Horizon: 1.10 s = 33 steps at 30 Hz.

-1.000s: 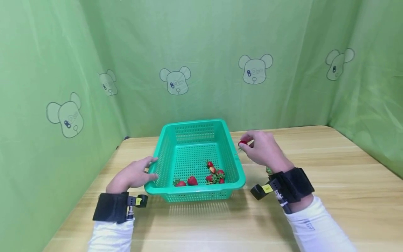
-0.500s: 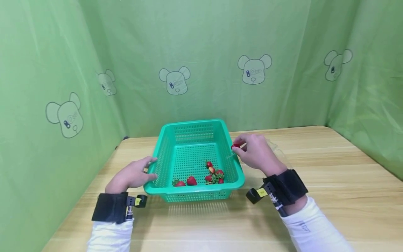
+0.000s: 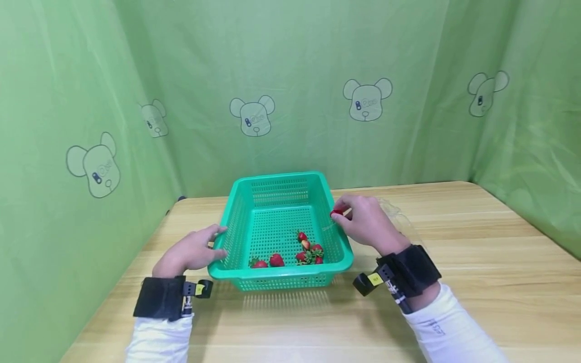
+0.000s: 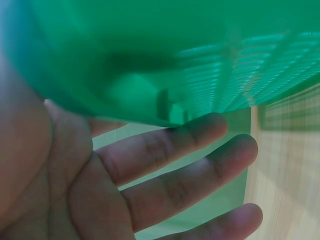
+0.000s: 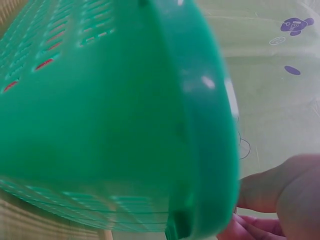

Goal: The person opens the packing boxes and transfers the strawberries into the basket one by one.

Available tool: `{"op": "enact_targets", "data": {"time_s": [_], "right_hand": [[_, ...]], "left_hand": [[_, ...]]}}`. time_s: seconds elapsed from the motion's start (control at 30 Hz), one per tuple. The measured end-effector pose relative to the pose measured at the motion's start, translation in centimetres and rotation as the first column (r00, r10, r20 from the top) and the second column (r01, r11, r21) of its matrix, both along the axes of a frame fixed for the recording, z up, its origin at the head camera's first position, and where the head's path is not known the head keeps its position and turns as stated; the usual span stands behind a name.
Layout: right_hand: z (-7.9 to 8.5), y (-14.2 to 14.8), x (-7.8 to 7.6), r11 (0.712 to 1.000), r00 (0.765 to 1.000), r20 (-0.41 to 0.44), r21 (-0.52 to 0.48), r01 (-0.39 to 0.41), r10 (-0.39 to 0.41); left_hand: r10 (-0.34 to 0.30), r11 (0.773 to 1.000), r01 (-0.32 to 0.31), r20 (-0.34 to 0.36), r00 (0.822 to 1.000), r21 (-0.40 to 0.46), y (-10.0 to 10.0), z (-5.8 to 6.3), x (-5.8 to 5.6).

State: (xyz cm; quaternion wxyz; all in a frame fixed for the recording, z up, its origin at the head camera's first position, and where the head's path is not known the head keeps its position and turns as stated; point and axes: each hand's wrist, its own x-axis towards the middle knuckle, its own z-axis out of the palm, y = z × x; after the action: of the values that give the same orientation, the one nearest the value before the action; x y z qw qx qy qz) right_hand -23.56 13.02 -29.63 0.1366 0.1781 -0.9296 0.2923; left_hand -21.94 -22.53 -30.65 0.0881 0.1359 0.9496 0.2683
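Observation:
A green perforated plastic basket [image 3: 280, 274] stands on the wooden table. At its left rim my left hand [image 3: 192, 250] rests with thumb and index fingertips over the edge. In the left wrist view, several straight, spread fingers [image 4: 175, 195] lie against and below the basket's outer side; the thumb is hidden there. My right hand [image 3: 365, 222] pinches a red strawberry [image 3: 337, 214] by thumb and fingertips over the right rim, a thin stem trailing toward the inside. Several strawberries [image 3: 276, 260] lie near the basket's front wall, and more of them [image 3: 313, 254] cluster at front right.
Behind the right wrist, a clear plastic thing [image 3: 399, 218] sits on the table [image 3: 490, 262], partly hidden by the arm. Green curtains [image 3: 308, 75] with printed bear heads enclose the back and both sides.
My right hand has moved left with the strawberry, from beside the basket to over its right rim. More of the clear plastic shows behind it. The left hand has stayed put.

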Motion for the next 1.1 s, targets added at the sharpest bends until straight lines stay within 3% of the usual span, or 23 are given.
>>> {"op": "enact_targets", "data": {"time_s": [0.37, 0.77, 1.1], "right_hand": [[0.0, -0.4, 0.2, 1.0, 1.0, 0.025, 0.003, -0.015, 0.015], [0.9, 3.6, -0.3, 0.996, 0.992, 0.105, 0.064, 0.064, -0.07], [0.6, 7.4, -0.8, 0.979, 0.939, 0.314, 0.181, 0.088, -0.143]], "left_hand": [[-0.002, 1.0, 0.002, -0.006, 1.0, -0.019, 0.0, 0.2, 0.3], [-0.001, 1.0, 0.001, -0.004, 1.0, -0.023, 0.0, 0.1, 0.3], [-0.01, 1.0, 0.01, -0.002, 1.0, -0.029, 0.1, 0.2, 0.0]]}}
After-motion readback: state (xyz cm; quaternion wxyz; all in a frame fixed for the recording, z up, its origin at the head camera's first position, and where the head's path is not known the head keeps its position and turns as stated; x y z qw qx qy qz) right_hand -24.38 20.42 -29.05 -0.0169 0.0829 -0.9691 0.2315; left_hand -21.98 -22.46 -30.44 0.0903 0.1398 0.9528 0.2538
